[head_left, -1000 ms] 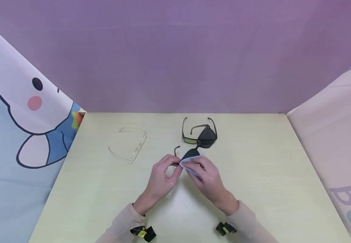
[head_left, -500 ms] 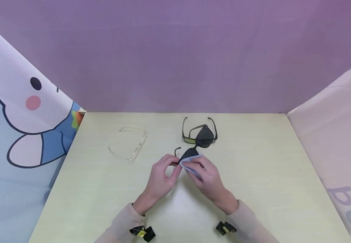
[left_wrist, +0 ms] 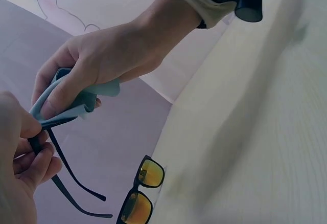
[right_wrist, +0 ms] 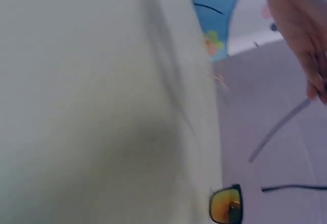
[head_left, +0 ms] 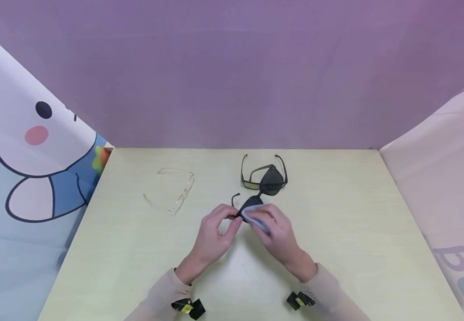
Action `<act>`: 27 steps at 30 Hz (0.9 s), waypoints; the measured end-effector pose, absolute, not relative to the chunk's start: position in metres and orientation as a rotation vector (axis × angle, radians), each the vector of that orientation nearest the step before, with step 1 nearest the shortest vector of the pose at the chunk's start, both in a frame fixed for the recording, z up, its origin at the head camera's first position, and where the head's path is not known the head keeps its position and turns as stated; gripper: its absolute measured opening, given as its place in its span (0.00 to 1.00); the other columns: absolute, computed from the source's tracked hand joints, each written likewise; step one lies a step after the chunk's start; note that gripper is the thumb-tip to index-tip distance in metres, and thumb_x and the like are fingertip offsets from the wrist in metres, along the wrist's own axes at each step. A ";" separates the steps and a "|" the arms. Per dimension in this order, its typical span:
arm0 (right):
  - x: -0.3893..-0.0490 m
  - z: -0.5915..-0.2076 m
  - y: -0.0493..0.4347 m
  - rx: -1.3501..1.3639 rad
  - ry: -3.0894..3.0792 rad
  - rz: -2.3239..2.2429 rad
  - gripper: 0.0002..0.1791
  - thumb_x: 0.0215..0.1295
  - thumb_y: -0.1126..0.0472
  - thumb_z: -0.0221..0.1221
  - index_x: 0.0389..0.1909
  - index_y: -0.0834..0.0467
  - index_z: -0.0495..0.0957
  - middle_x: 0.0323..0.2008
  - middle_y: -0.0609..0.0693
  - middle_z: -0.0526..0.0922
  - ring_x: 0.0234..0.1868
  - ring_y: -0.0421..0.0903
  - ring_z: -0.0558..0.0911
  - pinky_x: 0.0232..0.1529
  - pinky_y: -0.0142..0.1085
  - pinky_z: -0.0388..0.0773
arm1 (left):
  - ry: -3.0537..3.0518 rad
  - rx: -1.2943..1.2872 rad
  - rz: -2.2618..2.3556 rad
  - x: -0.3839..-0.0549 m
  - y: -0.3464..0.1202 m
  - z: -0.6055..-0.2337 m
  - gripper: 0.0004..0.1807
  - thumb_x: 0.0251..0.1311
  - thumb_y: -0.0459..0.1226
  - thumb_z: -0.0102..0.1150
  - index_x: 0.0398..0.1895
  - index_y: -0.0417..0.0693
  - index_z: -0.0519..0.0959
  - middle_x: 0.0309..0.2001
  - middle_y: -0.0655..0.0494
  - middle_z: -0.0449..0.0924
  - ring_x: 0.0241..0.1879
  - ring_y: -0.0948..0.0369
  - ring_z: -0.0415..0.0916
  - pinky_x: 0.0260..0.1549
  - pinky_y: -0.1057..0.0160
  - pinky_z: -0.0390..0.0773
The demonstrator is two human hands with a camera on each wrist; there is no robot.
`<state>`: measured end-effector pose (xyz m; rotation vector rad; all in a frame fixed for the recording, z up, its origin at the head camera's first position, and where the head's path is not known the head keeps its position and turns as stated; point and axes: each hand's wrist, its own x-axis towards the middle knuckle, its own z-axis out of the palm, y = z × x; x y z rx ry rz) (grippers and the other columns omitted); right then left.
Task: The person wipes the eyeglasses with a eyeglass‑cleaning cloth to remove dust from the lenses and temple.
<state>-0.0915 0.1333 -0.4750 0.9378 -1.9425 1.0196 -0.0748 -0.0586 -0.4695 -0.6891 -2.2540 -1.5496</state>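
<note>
The left hand [head_left: 213, 232] holds black sunglasses [head_left: 272, 179] while the right hand [head_left: 279, 234] holds a blue cloth [head_left: 253, 209] to them, near the yellow glasses [head_left: 251, 185].

The left hand pinches the sunglasses at one end, by the lens and the arm – the right hand squeezes the folded cloth over that same lens. The two hands are close together, on the person's side of the yellow glasses. The sunglasses are up off the desk [head_left: 135, 267], and from the head view their far lens hides part of the yellow glasses. Thin clear glasses [head_left: 183, 196] lie to the left of the yellow glasses – well apart from them. A purple wall [head_left: 232, 80] stands behind the yellow glasses.
</note>
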 end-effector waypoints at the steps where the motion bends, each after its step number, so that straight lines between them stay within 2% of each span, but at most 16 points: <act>1: -0.091 -0.476 0.132 0.972 -1.929 1.000 0.12 0.76 0.60 0.59 0.44 0.65 0.85 0.40 0.57 0.84 0.38 0.53 0.85 0.46 0.35 0.87 | -2.252 -0.689 -1.550 -0.075 -0.058 -0.470 0.04 0.63 0.27 0.64 0.39 0.42 0.83 0.39 0.54 0.84 0.39 0.60 0.83 0.43 0.63 0.86; 4: -0.092 -0.476 0.133 0.966 -1.922 1.006 0.12 0.76 0.60 0.59 0.43 0.66 0.85 0.40 0.57 0.84 0.38 0.53 0.86 0.46 0.34 0.87 | -2.255 -0.691 -1.555 -0.075 -0.058 -0.470 0.05 0.62 0.27 0.64 0.39 0.42 0.83 0.39 0.54 0.84 0.39 0.60 0.83 0.43 0.63 0.86; 10: -0.099 -0.472 0.145 0.710 -1.987 1.190 0.08 0.67 0.65 0.65 0.44 0.64 0.85 0.39 0.58 0.82 0.38 0.53 0.83 0.52 0.23 0.80 | -2.286 -0.680 -1.566 -0.074 -0.057 -0.467 0.03 0.64 0.29 0.65 0.39 0.41 0.83 0.39 0.54 0.84 0.39 0.61 0.83 0.44 0.63 0.86; 19: -0.092 -0.478 0.139 0.961 -1.923 1.068 0.14 0.76 0.57 0.60 0.42 0.65 0.84 0.38 0.57 0.83 0.36 0.52 0.85 0.45 0.32 0.86 | -2.254 -0.687 -1.565 -0.074 -0.056 -0.468 0.04 0.64 0.27 0.64 0.39 0.42 0.83 0.39 0.54 0.84 0.39 0.60 0.83 0.43 0.63 0.86; 27: -0.096 -0.475 0.148 0.725 -1.957 1.230 0.10 0.70 0.61 0.64 0.43 0.64 0.85 0.37 0.57 0.83 0.37 0.50 0.82 0.48 0.24 0.81 | -2.292 -0.647 -1.595 -0.071 -0.056 -0.465 0.03 0.65 0.29 0.65 0.40 0.42 0.84 0.39 0.55 0.84 0.39 0.62 0.83 0.44 0.63 0.86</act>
